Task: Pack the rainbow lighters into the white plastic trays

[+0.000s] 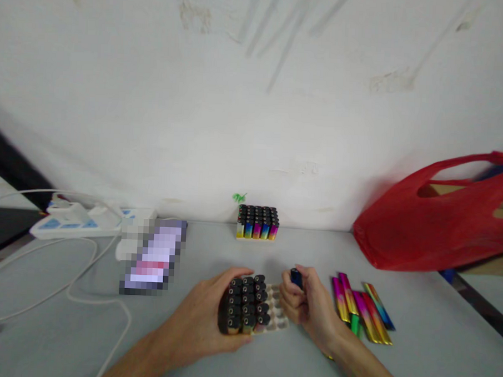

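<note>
My left hand wraps around the left side of a pale slotted tray. Several lighters with black tops stand upright in the tray's left and middle columns, while bare slots show along its right side. Just right of the tray, my right hand is closed around a lighter whose dark top pokes out above the fingers; its body is hidden in the hand. Beyond my right hand lie several shiny coloured lighters or sleeves in pink, gold, red and green; their exact kind is hard to tell.
Against the wall stands a full block of colourful lighters. A phone, blurred out, lies at the left near a white power strip with loose white cables. A red plastic bag rests at the right.
</note>
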The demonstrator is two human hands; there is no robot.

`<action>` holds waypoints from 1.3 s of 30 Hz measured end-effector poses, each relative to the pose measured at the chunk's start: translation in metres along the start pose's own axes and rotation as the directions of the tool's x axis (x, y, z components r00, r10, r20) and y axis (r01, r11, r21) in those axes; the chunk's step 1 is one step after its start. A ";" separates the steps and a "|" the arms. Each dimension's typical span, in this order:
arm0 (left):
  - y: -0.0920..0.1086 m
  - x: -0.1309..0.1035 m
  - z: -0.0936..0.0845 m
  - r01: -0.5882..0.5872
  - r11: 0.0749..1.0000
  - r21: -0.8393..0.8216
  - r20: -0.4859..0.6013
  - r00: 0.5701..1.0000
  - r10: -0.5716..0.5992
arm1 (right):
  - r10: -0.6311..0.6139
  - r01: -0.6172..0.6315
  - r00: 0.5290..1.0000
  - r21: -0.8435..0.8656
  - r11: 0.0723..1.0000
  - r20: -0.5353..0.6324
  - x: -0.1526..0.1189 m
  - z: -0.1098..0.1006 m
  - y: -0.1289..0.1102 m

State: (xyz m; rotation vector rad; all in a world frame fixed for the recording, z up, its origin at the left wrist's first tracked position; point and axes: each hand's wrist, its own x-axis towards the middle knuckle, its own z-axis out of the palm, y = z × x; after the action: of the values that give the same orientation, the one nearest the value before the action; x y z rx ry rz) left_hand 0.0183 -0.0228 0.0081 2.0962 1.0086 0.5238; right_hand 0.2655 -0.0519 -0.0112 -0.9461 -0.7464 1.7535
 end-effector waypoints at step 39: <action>-0.001 0.001 0.000 0.017 0.996 -0.082 0.036 0.999 -0.015 | -0.511 0.376 0.859 -0.664 0.646 -0.010 -0.010 0.013 -0.001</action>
State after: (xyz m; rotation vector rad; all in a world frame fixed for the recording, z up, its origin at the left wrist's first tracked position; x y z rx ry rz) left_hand 0.0186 -0.0217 0.0077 2.0161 0.9669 0.5104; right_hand 0.2573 -0.0616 -0.0013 -1.2310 -1.3712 0.9316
